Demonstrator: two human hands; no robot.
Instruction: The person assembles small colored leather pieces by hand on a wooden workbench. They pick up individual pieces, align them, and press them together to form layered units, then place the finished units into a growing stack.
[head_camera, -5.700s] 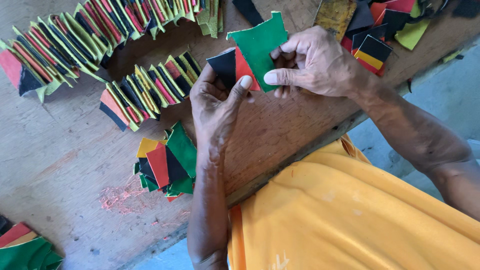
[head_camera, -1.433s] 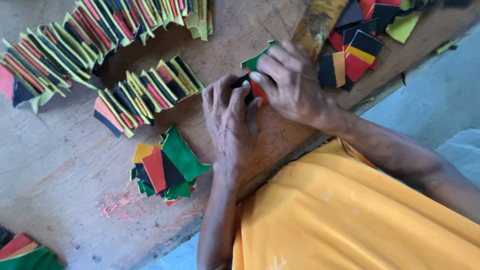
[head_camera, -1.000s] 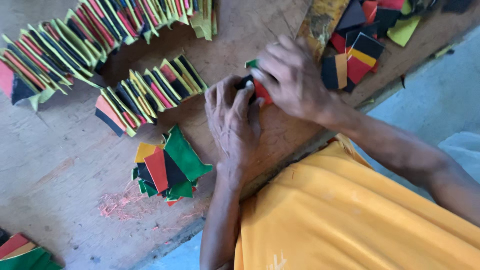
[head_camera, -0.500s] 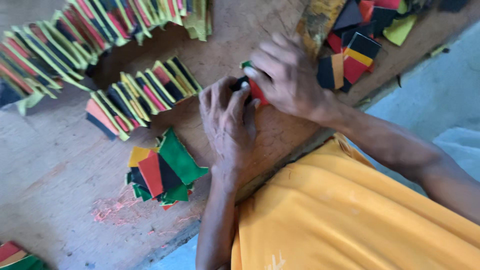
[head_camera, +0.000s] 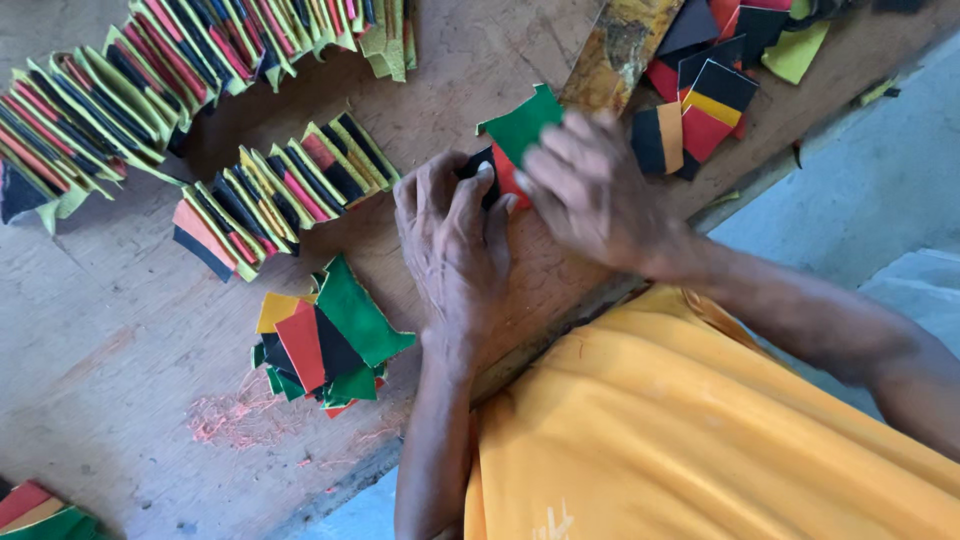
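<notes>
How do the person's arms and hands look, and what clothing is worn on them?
Both arms are bare, with no sleeves over the forearms. The left hand and right hand wear no gloves; no rings or watch can be seen. The person wears an orange-yellow shirt with a small pale mark near its lower edge.

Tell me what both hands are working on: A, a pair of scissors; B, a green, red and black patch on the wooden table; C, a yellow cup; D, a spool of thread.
B: the left hand and right hand press a green, red and black patch on the wooden table.
</notes>
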